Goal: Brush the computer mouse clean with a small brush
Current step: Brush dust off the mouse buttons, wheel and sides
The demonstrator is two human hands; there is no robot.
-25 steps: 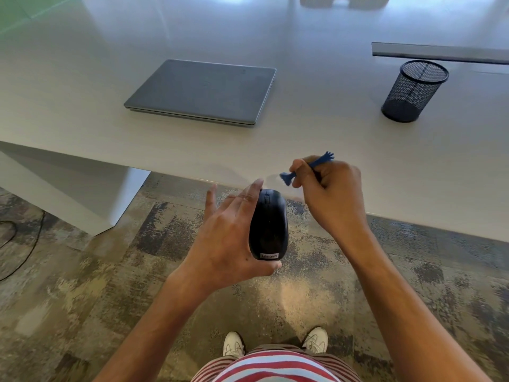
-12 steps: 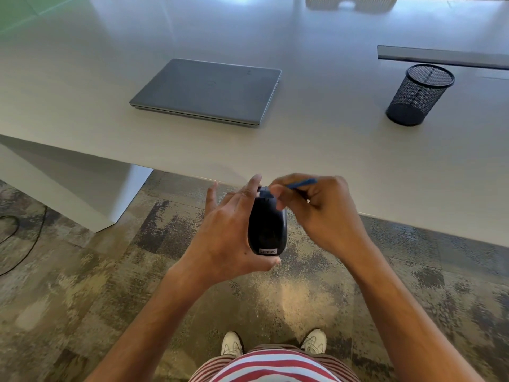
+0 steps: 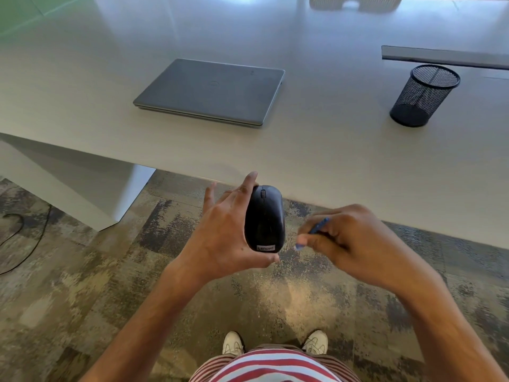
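Now my left hand [image 3: 220, 238] clamps the black mouse [image 3: 265, 219] upright off the counter [image 3: 330, 150], and my right hand [image 3: 344, 241], pinching the blue brush [image 3: 316, 228] just beside it, should sweep lightly along its side.

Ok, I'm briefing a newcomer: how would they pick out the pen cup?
Start at the pale desk and look past the closed grey laptop to its right. The pen cup stands there alone, upright: a dark round mesh holder, the only see-through thing on the desk.
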